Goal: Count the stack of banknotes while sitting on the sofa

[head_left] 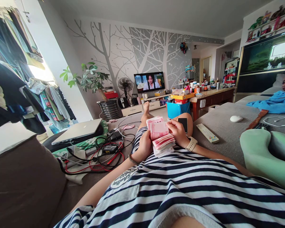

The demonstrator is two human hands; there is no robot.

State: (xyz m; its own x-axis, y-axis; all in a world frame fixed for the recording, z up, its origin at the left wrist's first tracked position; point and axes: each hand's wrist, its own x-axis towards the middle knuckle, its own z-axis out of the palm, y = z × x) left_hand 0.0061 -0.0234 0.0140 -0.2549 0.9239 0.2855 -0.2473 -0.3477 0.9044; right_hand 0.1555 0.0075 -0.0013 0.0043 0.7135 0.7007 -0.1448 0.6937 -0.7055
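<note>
A thick folded stack of pink banknotes (163,143) is held above my lap, over the striped shirt. My left hand (144,146) is closed on the stack from its left side, the thumb lying along the notes. At the upper right edge of one note, the fingers of my right hand (178,130) pinch together. The number 100 shows on a note near the top. On my right wrist is a watch with a pale band (191,144). A dark-screened phone (182,124) rests on my leg just behind my right hand.
Left of me lie a closed laptop (78,130) and tangled cables (106,152). On the right are a remote control (207,133), a white mouse (236,118) and a green neck pillow (256,148). A blue bin (178,110) and a television (149,82) stand farther off.
</note>
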